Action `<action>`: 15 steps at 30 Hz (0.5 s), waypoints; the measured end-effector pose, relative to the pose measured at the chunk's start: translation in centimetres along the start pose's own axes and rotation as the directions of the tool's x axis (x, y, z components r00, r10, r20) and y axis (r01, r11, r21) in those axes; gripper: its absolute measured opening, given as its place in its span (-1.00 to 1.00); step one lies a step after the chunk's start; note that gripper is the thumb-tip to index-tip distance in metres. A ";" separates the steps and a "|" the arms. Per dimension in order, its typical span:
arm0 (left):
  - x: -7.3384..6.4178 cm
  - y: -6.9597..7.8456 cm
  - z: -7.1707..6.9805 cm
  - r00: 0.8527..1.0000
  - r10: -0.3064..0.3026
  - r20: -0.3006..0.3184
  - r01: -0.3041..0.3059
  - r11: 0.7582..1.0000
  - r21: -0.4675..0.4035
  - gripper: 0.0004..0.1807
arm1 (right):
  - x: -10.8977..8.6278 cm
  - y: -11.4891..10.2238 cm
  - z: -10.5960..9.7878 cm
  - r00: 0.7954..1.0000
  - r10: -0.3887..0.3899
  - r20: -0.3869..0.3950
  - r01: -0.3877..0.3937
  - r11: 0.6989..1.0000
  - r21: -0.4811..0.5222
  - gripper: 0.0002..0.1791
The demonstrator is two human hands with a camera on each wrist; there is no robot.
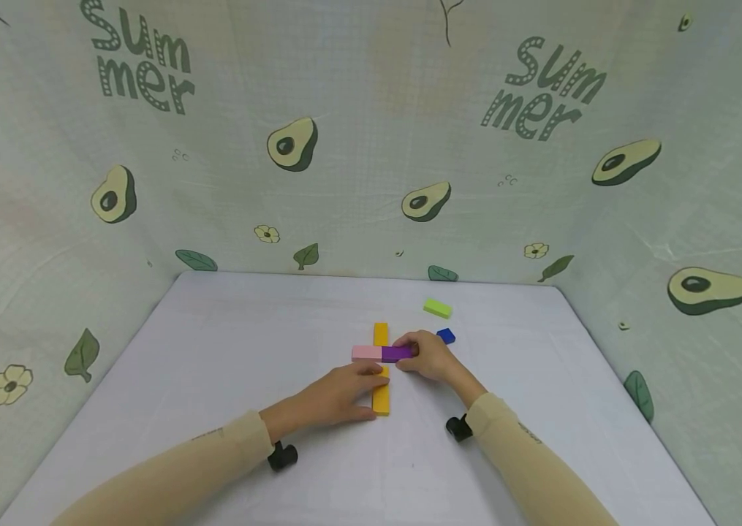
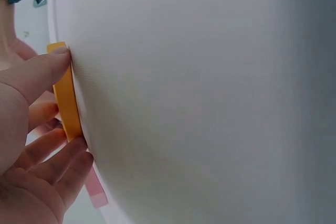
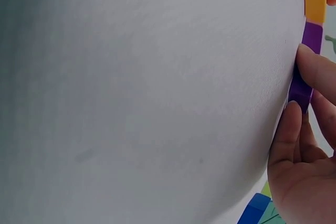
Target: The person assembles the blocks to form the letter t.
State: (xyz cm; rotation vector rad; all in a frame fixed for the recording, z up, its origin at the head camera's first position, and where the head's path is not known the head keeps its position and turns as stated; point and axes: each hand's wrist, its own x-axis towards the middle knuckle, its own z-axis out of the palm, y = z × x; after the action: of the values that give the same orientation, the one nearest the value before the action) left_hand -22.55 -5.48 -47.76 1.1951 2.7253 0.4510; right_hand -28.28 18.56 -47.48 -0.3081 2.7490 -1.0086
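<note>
A pink block [image 1: 367, 353] and a purple block [image 1: 394, 354] lie end to end in a crosswise row. Just beyond the row is one yellow block [image 1: 380, 334], and a second yellow block [image 1: 381, 402] lies on the near side, together making a cross shape. My left hand [image 1: 341, 394] holds the near yellow block by its two ends, thumb at the near end and fingertips at the far end, beside the row. With thumb and fingers, my right hand [image 1: 433, 356] pinches the right part of the purple block [image 3: 300, 90].
A blue block [image 1: 447, 336] lies just beyond my right hand, and a lime green block [image 1: 438, 308] is farther back. The white tabletop [image 1: 245, 336] meets printed cloth [image 1: 357, 88] at the back and sides. Black wrist cameras [image 1: 283, 457] hang under both sleeves.
</note>
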 end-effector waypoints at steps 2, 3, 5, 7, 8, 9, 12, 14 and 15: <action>0.0 0.0 0.0 1.000 -0.003 -0.003 0.003 1.000 -0.002 -0.34 | 0.0 0.0 0.0 1.000 -0.001 -0.001 0.001 1.000 -0.002 -0.69; 0.1 0.1 -0.1 1.000 -0.004 -0.005 0.004 1.000 -0.004 -0.34 | 0.0 0.1 0.0 1.000 -0.001 -0.002 0.001 1.000 -0.001 -0.69; 0.2 0.1 -0.1 1.000 -0.003 -0.009 0.003 1.000 -0.008 -0.34 | 0.0 0.1 0.1 1.000 -0.003 -0.003 0.003 1.000 0.000 -0.69; 0.2 0.0 -0.1 1.000 -0.002 -0.013 0.001 1.000 -0.011 -0.33 | -0.1 0.1 0.1 1.000 -0.003 -0.003 0.003 1.000 0.000 -0.69; 0.3 0.0 -0.1 1.000 -0.001 -0.016 0.001 1.000 -0.014 -0.33 | 0.0 0.2 0.1 1.000 -0.004 -0.002 0.004 1.000 0.001 -0.70; 0.3 -0.1 -0.1 1.000 0.000 -0.018 0.000 1.000 -0.018 -0.33 | -0.1 0.2 0.1 1.000 -0.004 -0.002 0.004 1.000 0.002 -0.70; 0.4 -0.2 -0.1 1.000 0.002 -0.021 -0.002 1.000 -0.023 -0.32 | 0.0 0.3 0.0 1.000 -0.005 0.000 0.005 1.000 0.004 -0.69; 0.5 -0.2 -0.1 1.000 0.001 -0.020 -0.002 1.000 -0.023 -0.31 | 0.0 0.3 0.0 1.000 -0.006 0.001 0.006 1.000 0.007 -0.69; 0.5 -0.3 -0.1 1.000 0.001 -0.019 -0.001 1.000 -0.024 -0.31 | -0.1 0.4 0.0 1.000 -0.006 0.001 0.006 1.000 0.008 -0.69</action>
State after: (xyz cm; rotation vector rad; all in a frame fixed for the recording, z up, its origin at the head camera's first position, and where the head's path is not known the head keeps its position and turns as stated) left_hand -23.11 -5.28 -47.77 1.1923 2.7275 0.4956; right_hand -28.25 18.82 -47.74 -0.3152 2.7440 -1.0204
